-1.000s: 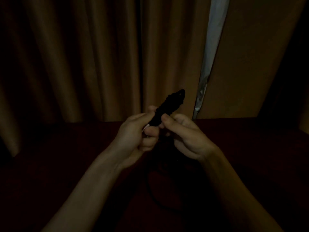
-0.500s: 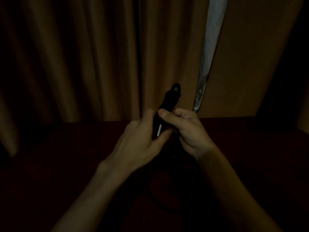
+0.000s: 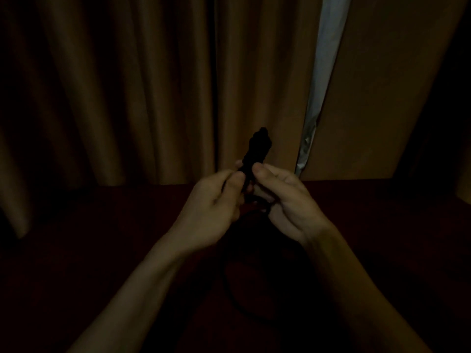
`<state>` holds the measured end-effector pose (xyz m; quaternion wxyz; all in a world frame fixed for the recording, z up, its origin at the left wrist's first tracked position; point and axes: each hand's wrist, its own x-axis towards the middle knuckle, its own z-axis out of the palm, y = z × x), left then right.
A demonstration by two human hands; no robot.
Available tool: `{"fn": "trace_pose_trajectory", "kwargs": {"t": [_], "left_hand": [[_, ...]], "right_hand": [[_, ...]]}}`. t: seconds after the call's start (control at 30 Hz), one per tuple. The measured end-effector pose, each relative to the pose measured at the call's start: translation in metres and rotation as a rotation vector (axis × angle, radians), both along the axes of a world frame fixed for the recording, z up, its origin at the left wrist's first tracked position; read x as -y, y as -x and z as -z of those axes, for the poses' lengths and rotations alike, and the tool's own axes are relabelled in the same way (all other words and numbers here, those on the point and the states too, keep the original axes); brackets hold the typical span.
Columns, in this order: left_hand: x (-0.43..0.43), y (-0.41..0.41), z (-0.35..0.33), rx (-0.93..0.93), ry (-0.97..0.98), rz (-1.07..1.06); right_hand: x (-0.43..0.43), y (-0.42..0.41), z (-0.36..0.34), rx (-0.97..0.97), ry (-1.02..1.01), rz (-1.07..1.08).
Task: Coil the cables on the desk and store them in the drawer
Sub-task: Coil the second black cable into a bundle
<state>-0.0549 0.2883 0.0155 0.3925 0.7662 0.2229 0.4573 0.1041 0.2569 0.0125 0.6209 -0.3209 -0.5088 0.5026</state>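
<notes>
Desk (image 3: 107, 263): dark red-brown top, very dim on my feed, far edge meeting the curtains (image 3: 153, 98). One slack loop of black cable (image 3: 225, 278) curves over it; I can't tell whether it rests flat.

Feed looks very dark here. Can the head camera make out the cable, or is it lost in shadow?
Head view: very dim, no glare. The cable bundle shows only as a black silhouette against the curtain; its loose loop nearly vanishes against the dark desk. The left hand and right hand are readable.
</notes>
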Motion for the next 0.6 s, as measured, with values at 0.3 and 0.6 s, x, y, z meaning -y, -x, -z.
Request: {"fn": "trace_pose_trajectory", "kwargs": {"t": [0.3,0.6], "left_hand": [[0.004,0.011,-0.008,0.242,0.804,0.563],[0.0,0.007,0.001,-0.268,-0.387,-0.455]], "right_hand": [[0.006,-0.003,-0.003,-0.047,-0.015,-0.142],[0.003,0.005,-0.01,0.126,-0.03,0.178]]}}
